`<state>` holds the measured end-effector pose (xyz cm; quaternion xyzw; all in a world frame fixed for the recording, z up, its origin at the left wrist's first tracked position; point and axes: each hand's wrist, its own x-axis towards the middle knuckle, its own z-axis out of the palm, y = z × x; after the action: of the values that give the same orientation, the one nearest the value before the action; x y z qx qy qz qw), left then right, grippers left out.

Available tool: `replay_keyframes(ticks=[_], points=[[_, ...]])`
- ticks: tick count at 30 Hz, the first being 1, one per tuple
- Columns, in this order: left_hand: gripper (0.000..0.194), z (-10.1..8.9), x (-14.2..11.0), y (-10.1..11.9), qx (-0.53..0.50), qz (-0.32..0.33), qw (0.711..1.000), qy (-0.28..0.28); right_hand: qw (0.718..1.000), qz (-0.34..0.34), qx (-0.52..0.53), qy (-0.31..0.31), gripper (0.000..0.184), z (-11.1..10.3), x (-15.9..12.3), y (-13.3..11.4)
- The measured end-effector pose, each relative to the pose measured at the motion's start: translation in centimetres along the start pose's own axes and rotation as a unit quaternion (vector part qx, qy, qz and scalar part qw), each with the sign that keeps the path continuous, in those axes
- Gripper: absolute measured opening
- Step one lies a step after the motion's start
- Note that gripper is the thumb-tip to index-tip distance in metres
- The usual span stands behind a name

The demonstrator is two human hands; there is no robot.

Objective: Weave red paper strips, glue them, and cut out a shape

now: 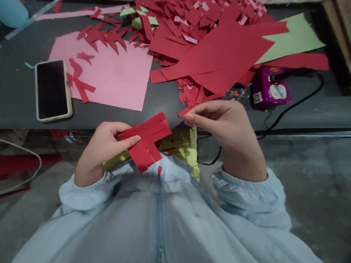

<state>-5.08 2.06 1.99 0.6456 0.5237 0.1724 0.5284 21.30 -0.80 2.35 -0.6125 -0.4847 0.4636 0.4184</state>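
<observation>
My left hand point(111, 142) pinches a piece of red paper point(148, 140) above my lap, thumb on top. Slits run into that sheet from two of its edges. To the right, at the table's front edge, my right hand point(219, 115) is closed with thumb and fingertips on a small red paper strip point(184, 112). A tiny red scrap point(159, 170) lies on my light blue jacket point(138, 214). Just beyond my right hand is a heap of red paper scraps point(191, 91).
A pink sheet point(122, 79) bears red cut shapes point(94, 36). A phone point(51, 90) lies at left, near a blue cup point(10, 6). Large red sheets point(221, 52) and a green sheet point(294, 39) cover the back. A purple box point(270, 88) with a black cable stands at right.
</observation>
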Motion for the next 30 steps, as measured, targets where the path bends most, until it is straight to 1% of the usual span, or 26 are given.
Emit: replay_keyframes(ticks=[1,3,5,6,7,8,10,14,16,18,22,24,25,27,28,30], points=[[0.021,0.0,0.0,0.1,-0.006,-0.001,1.0,0.005,1.0,0.008,0.012,-0.012,0.022,0.3,-0.1,0.2],[0.022,0.2,0.1,0.3,-0.016,-0.003,1.0,0.008,0.996,0.029,0.049,-0.062,0.025,1.4,-0.3,0.6],[0.023,0.5,0.2,0.5,-0.024,-0.008,1.0,0.002,0.984,0.054,0.088,-0.144,0.036,2.8,-0.5,1.1],[0.023,0.6,0.3,0.6,-0.026,-0.012,1.0,-0.002,0.979,0.065,0.096,-0.169,0.039,3.4,-0.5,1.4],[0.024,0.6,0.3,0.7,-0.027,-0.015,1.0,-0.004,0.977,0.073,0.102,-0.173,0.038,3.9,-0.5,1.6],[0.024,0.6,0.3,0.7,-0.026,-0.016,1.0,-0.004,0.977,0.077,0.102,-0.169,0.038,4.1,-0.5,1.7],[0.024,0.4,0.3,0.5,-0.022,-0.014,1.0,0.001,0.982,0.07,0.077,-0.155,0.035,3.8,-0.4,1.8],[0.023,-0.5,0.1,-0.3,-0.023,-0.014,0.999,0.038,0.998,0.0,-0.011,-0.068,0.021,1.6,-0.3,1.4],[0.024,-0.8,0.1,-0.6,-0.034,-0.014,0.998,0.058,0.999,-0.003,-0.016,-0.044,0.017,0.9,-0.3,1.3],[0.023,-0.7,0.2,-0.7,-0.048,-0.011,0.997,0.065,0.998,0.017,0.007,-0.054,0.017,1.3,-0.5,1.4],[0.022,0.4,0.5,-0.1,-0.065,-0.007,0.997,0.052,0.985,0.064,0.1,-0.128,0.029,4.2,-0.8,2.0],[0.023,0.7,0.5,0.3,-0.064,-0.007,0.997,0.048,0.977,0.079,0.142,-0.135,0.034,5.3,-0.8,2.2],[0.023,0.8,0.5,0.4,-0.063,-0.009,0.997,0.047,0.978,0.078,0.148,-0.128,0.034,5.4,-0.8,2.2],[0.022,0.7,0.3,0.4,-0.063,-0.013,0.996,0.055,0.984,0.068,0.131,-0.1,0.032,4.9,-0.8,2.1],[0.021,0.6,0.3,0.3,-0.064,-0.015,0.996,0.062,0.989,0.058,0.111,-0.08,0.029,4.3,-0.7,2.0],[0.02,0.3,0.2,-0.1,-0.07,-0.016,0.994,0.082,0.997,0.022,0.069,-0.019,0.02,2.9,-0.8,1.9]])
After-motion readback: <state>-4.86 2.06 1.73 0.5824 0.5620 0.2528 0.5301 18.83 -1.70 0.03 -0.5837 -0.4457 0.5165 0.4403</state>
